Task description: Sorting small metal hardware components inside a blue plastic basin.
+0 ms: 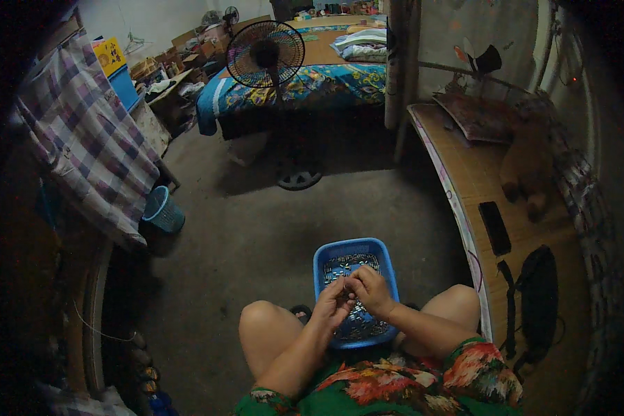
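A blue plastic basket (324,258) with slotted walls sat on the floor between the person's bare knees, near the bottom centre of the scene; it held a shallow heap of small metal pieces (362,263), dull grey and too small to tell apart; the far rim and left wall stood clear, while the near half lay under the hands.

The left hand (334,305) and the right hand (371,290) met over the middle of the basket, fingertips touching; both were curled nearly closed, pinching at something tiny between them; whether that was one of the pieces could not be told, for it was hidden by the fingers; the forearms came up from the lower edge, resting by a green dress with red flowers (395,385).

Further out, the grey concrete floor (256,229) spread away; to the left lay a small teal bin (163,209), tipped beside a checked cloth (90,142) hanging over furniture; at the far side stood a black pedestal fan (265,54) before a bed with a patterned blue cover (312,84); to the right ran a wooden table (475,177), bearing a dark flat phone (494,227) and a black bag (539,298).
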The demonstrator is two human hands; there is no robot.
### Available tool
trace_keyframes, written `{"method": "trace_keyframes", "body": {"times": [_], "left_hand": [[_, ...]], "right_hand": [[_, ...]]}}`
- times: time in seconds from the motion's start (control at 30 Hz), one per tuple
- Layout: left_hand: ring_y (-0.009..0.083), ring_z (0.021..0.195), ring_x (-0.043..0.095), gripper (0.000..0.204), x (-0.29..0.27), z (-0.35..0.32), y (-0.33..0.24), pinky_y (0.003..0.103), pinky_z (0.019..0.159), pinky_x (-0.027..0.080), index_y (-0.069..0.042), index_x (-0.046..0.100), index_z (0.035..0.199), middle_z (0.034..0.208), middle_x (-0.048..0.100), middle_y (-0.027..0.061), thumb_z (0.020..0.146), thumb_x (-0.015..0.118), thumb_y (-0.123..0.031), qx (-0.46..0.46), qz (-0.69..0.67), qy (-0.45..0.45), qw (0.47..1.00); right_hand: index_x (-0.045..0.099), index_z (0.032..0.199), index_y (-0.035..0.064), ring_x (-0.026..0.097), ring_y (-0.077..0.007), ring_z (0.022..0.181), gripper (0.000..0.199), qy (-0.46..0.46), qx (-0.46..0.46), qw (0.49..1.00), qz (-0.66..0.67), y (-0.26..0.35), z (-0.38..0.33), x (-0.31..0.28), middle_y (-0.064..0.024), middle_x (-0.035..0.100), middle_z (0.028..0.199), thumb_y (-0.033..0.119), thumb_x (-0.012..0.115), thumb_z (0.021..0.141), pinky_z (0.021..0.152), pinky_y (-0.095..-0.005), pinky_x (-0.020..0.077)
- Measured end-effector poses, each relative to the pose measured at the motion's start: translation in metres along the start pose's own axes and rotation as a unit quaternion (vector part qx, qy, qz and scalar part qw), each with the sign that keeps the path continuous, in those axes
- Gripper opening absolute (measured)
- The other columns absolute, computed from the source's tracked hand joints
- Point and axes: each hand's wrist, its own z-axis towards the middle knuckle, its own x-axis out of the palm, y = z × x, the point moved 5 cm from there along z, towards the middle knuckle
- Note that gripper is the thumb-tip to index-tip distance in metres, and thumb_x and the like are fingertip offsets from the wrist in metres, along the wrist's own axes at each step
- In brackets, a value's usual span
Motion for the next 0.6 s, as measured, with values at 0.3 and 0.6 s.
{"method": "trace_keyframes", "body": {"times": [0.3, 0.6], "left_hand": [[0.0134, 0.064, 0.052, 0.019, -0.017, 0.008, 0.001, 0.023, 0.053, 0.040, -0.006, 0.055, 0.087, 0.074, 0.057, 0.0034, 0.083, 0.052, -0.024, 0.028, -0.012, -0.013, 0.999], [0.0135, 0.062, 0.051, 0.020, -0.008, 0.006, 0.001, 0.022, 0.056, 0.044, -0.004, 0.054, 0.087, 0.076, 0.056, 0.0053, 0.084, 0.052, -0.024, 0.002, -0.015, 0.008, 1.000]], "right_hand": [[0.055, 0.076, 0.0018, 0.053, -0.0245, 0.067, 0.013, 0.067, 0.091, 0.993, 0.037, -0.003, 0.001, 0.000, -0.0104, 0.052, 0.072, 0.014, 0.059, 0.075, 0.058, -0.0331, 0.0423], [0.059, 0.080, 0.0017, 0.055, -0.0189, 0.071, 0.013, 0.073, 0.196, 0.970, 0.121, -0.023, -0.005, 0.000, -0.0089, 0.055, 0.076, 0.013, 0.059, 0.074, 0.063, -0.0291, 0.0429]]}}
